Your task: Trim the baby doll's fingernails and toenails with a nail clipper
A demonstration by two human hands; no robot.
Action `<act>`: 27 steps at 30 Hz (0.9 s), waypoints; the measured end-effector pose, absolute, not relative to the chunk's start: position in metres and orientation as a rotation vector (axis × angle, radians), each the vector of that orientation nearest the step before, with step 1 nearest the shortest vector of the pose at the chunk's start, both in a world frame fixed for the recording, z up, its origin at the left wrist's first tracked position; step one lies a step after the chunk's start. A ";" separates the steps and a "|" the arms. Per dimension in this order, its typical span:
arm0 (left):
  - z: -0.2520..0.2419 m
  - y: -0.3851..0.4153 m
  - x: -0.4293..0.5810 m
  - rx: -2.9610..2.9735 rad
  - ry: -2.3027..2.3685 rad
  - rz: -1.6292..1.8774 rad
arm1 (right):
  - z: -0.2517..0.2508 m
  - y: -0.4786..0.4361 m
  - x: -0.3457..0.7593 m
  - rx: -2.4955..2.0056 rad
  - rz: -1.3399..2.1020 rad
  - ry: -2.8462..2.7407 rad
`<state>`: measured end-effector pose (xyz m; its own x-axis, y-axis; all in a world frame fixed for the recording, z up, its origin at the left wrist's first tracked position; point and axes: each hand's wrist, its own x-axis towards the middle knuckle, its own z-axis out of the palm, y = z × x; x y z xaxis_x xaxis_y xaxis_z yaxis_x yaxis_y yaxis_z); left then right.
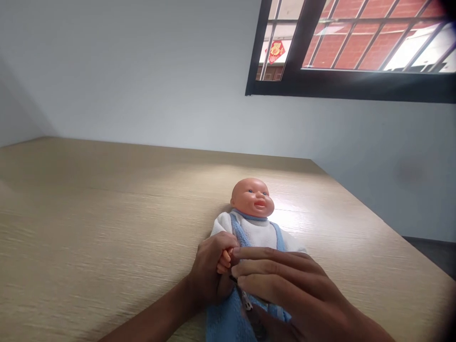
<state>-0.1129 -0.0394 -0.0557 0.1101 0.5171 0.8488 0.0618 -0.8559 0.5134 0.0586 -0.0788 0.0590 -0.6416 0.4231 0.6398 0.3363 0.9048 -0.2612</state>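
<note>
A baby doll (252, 209) lies on its back on the wooden table (89, 223), head pointing away from me. It wears a white top and blue fleece overalls with a zipper down the front. My left hand (210, 275) is closed around the doll's small arm at its right side. My right hand (285, 289) lies over the doll's belly, fingers pressed together and pointing left, fingertips at the zipper area. What the right fingers pinch is hidden.
The table's far edge meets a plain grey wall (160, 71). Its right edge runs diagonally toward me, with dark floor (434, 254) beyond. A dark-framed window (349, 80) sits high on the right.
</note>
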 end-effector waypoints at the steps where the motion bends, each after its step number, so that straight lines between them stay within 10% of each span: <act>1: -0.056 -0.040 -0.113 2.034 0.579 1.791 | 0.060 -0.078 0.058 -0.508 0.135 -2.334; 27: -0.071 -0.039 -0.113 1.952 0.584 1.743 | 0.064 -0.091 0.056 -0.528 -0.275 -2.514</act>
<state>-0.1132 -0.0389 -0.0705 0.1087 0.5895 0.8005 0.0122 -0.8060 0.5919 0.0565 -0.0911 0.0637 -0.7712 0.3112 0.5554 0.4237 0.9020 0.0830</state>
